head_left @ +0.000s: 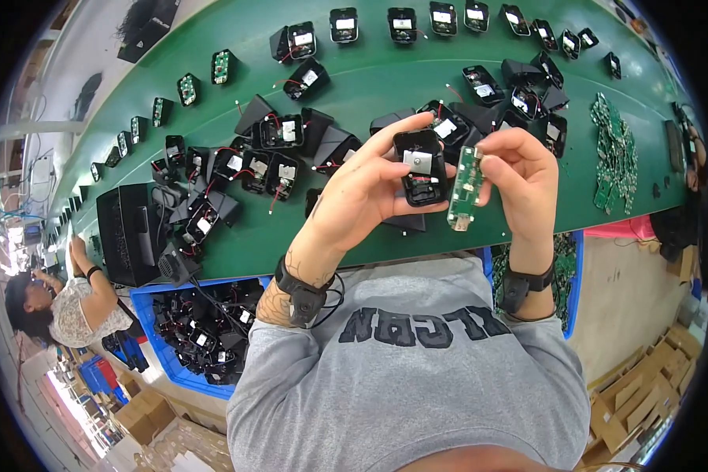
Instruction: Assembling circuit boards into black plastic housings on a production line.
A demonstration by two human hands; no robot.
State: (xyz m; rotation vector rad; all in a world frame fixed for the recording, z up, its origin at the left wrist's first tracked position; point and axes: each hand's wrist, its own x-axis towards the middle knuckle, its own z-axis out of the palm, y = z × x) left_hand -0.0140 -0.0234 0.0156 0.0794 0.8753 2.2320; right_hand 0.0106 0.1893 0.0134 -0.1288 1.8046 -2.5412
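My left hand (354, 185) grips a small black plastic housing (422, 185), its open side facing up, with a silvery plate and a screw visible inside. The thumb rests over the housing's edge. Close beside it, my right hand (525, 175) pinches a narrow green circuit board (466, 189) between thumb and fingers. The board stands roughly upright, its metal connector at the lower end, just right of the housing. Both are held above the green table (346, 256). Behind my hands lie several black housings (280, 130) with red wires.
A row of housings (343, 25) lines the far side. Loose green boards (612, 153) are heaped at the right. A black box-shaped device (126, 236) stands at the left. A blue bin (165, 358) of black parts sits below the table edge. Another person (79, 307) works at far left.
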